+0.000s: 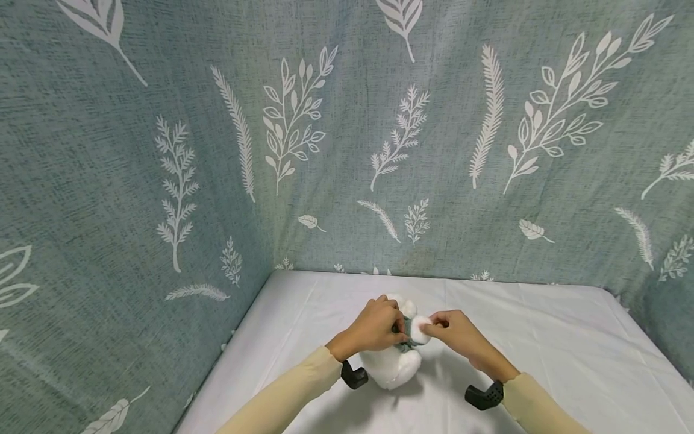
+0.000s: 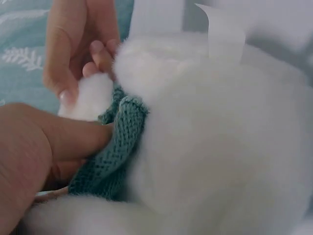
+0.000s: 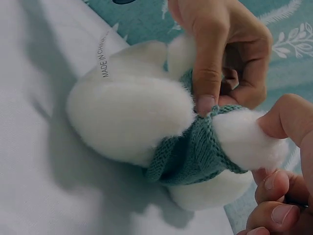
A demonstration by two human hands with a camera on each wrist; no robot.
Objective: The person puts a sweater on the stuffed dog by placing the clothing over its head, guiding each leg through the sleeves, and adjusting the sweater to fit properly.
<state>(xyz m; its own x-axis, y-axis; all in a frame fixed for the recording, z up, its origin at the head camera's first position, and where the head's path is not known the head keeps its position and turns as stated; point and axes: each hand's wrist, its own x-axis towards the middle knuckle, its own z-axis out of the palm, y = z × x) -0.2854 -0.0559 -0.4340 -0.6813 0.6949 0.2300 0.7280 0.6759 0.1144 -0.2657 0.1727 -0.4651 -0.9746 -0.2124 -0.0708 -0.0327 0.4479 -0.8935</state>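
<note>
Pinching left hand [image 1: 375, 327]: holds green knitted sweater [image 3: 193, 152].
Right hand [image 1: 459, 335]: pinches white limb [image 3: 247, 139].
Plush toy [image 1: 386, 369]: wears sweater; tag [image 2: 226, 46] shows.

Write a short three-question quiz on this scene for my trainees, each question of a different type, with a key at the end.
1. True or false: the left hand pinches the teal knitted garment on the white plush toy.

2. Multiple choice: what does the right hand pinch?
a) a comb
b) a rounded white part of the toy
c) a spool of thread

3. Fill in the blank: in the right wrist view, the print on the toy's label reads "MADE IN ____".

Key: 1. True. 2. b. 3. CHINA.
</note>
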